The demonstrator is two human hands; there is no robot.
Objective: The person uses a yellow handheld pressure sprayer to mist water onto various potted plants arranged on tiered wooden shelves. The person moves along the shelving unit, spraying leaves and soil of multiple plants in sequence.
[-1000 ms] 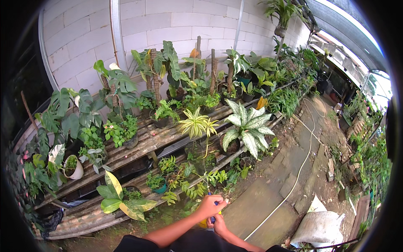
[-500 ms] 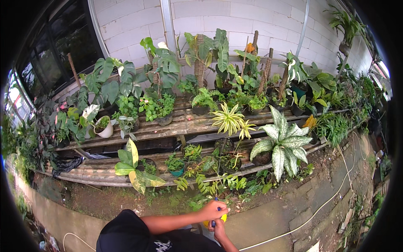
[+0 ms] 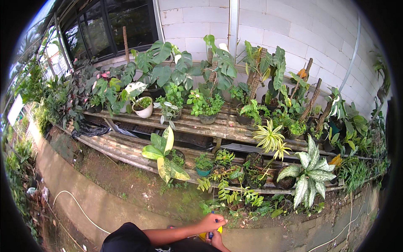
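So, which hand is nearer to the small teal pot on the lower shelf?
Left. In this view, the left hand is below the teal pot, and the right hand is even lower, farther from it.

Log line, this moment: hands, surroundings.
left hand: closed on blue-and-yellow object | right hand: closed on same object | ahead: brown tiered bench, green potted plants

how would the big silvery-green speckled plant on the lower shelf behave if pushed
The speckled plant may tip, since its leaves spread wider than its dark pot. Broad and partly drooping, they would probably flex. Visible soil suggests some weight.
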